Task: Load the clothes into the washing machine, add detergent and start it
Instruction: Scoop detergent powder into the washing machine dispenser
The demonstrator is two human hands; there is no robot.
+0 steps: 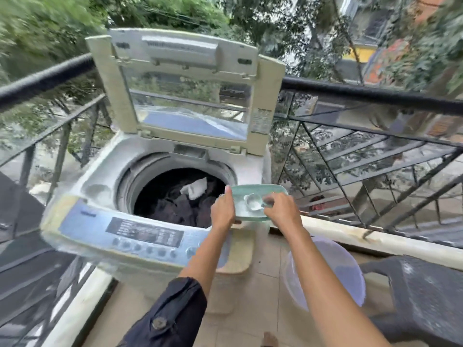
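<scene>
Beside drum (129,179), hands (223,212) on tub (259,188) and scoop (253,202)

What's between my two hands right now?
In the head view, a green tub: the left hand grips its left edge, and the right hand holds a scoop of powder inside it.
</scene>
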